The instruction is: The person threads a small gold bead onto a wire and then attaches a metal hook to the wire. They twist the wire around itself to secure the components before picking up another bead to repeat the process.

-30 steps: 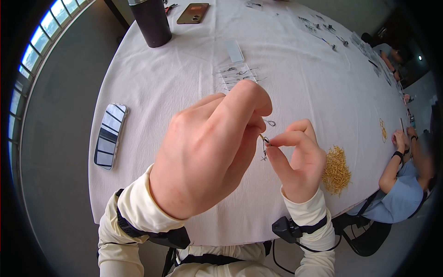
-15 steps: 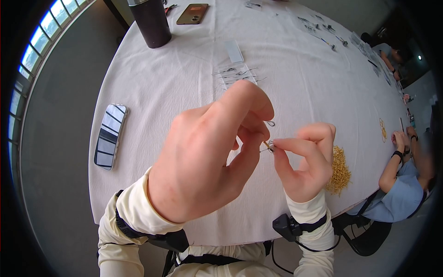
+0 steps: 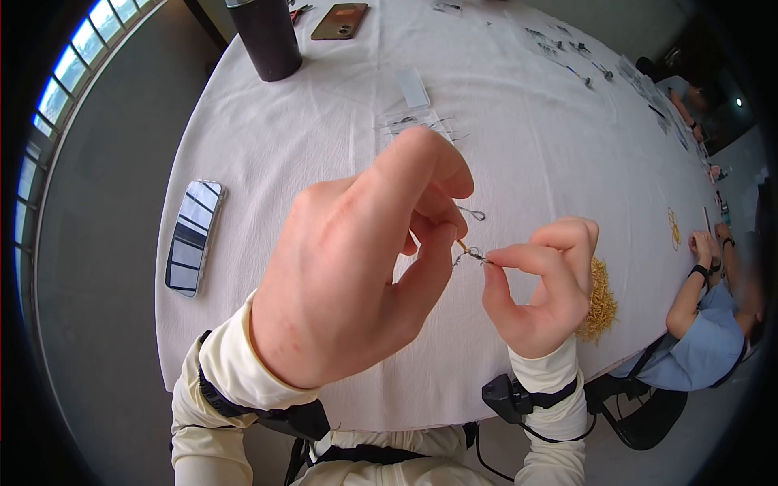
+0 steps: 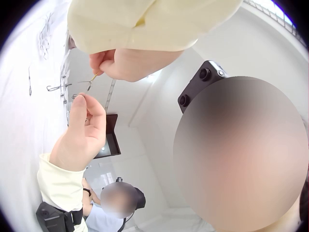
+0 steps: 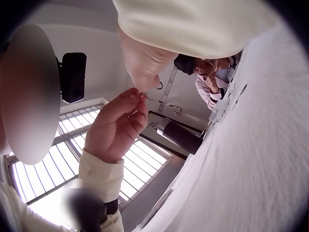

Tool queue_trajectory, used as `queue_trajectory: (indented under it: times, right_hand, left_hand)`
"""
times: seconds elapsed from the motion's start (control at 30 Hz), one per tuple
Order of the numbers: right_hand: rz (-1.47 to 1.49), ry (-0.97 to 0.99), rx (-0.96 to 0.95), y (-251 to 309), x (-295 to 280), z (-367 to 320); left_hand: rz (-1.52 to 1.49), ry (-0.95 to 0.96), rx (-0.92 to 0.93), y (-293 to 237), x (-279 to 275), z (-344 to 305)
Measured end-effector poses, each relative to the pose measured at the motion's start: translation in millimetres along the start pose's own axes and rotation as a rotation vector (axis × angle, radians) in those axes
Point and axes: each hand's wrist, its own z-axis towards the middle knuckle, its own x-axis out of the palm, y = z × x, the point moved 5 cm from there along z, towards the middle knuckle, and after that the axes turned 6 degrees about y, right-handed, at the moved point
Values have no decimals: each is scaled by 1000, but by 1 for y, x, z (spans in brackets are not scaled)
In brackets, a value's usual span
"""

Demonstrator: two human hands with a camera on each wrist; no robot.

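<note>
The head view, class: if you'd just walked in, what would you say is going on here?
Someone's left hand pinches a thin gold-coloured piece, while the right hand pinches the end of a small dark looped piece right by it. Whether the two are joined is too small to tell. Another dark loop sticks out past the left hand. A pile of gold-coloured bits lies beside the right hand, and several thin dark pieces lie farther up the table.
</note>
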Motion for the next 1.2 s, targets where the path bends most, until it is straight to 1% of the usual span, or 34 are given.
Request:
queue_trajectory:
  times: [0.43, 1.2]
  right_hand:
    - [-14, 13, -4, -2, 0, -1]
    - [-52, -12, 10, -12, -10, -2]
  left_hand:
    - [26, -5, -37, 2, -2, 0]
    - [60, -2, -24, 4, -1, 1]
